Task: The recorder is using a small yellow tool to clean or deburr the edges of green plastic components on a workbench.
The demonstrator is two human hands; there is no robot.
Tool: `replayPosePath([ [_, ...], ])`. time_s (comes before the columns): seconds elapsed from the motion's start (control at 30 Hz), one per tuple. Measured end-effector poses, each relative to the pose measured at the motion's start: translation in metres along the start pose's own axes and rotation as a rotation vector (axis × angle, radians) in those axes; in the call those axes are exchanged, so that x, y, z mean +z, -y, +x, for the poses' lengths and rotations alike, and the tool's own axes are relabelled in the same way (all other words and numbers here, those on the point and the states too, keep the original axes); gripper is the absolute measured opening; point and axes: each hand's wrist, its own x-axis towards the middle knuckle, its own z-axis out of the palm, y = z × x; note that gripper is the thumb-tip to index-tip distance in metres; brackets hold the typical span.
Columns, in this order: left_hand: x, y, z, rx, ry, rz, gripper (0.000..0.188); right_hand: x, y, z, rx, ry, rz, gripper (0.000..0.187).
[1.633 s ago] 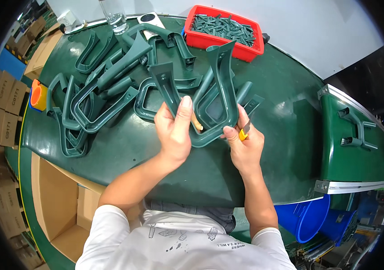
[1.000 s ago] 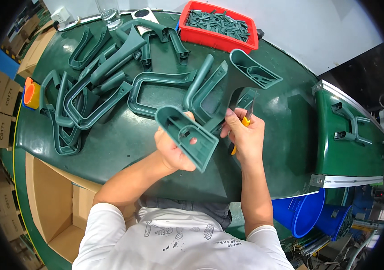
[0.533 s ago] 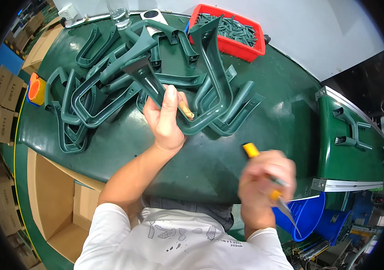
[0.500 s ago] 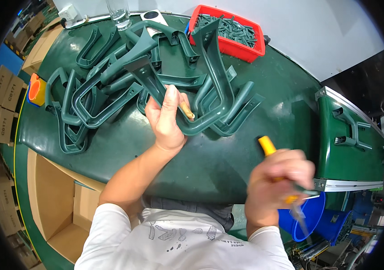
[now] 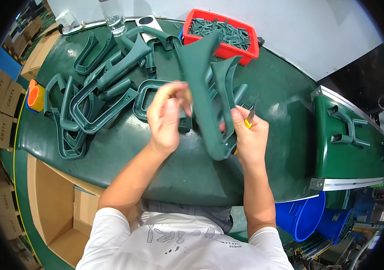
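I hold a long dark green plastic part (image 5: 203, 96) upright over the green table (image 5: 273, 81). My left hand (image 5: 167, 117) grips its middle from the left. My right hand (image 5: 250, 137) touches the part's lower right side and holds a small knife with a yellow handle (image 5: 249, 120), blade pointing up. A pile of similar green plastic parts (image 5: 97, 96) lies on the table to my left.
A red bin (image 5: 221, 33) of small green pieces stands at the table's far edge, beside a clear bottle (image 5: 112, 17). A green machine (image 5: 345, 135) sits at right, a blue bucket (image 5: 302, 216) below it. Cardboard boxes (image 5: 48, 202) stand at lower left.
My right hand, which had swung down to the right with the knife, has come back up to the part. The left hand has turned the part more upright.
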Motion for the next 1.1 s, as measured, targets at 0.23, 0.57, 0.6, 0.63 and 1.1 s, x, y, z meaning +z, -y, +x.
replayPosePath([
  [0.23, -0.010, 0.015, 0.013, 0.629, 0.149, 0.959, 0.044, 0.010, 0.011, -0.035, 0.437, 0.290, 0.294, 0.027],
  [0.57, -0.016, 0.006, 0.016, 0.108, 0.265, 0.367, 0.030, -0.044, 0.011, 0.009, -0.124, 0.280, -0.042, 0.028],
  [0.6, -0.016, 0.006, 0.014, 0.052, 0.269, 0.340, 0.030, -0.044, 0.007, 0.009, -0.226, 0.201, -0.134, 0.024],
  [0.63, -0.016, 0.010, 0.013, 0.005, 0.290, 0.229, 0.030, -0.042, 0.001, 0.009, -0.328, 0.122, -0.225, 0.020],
  [1.1, -0.010, 0.004, 0.019, 0.147, 0.447, 0.400, 0.030, -0.034, -0.019, 0.008, -0.766, -0.003, -0.780, 0.016],
])
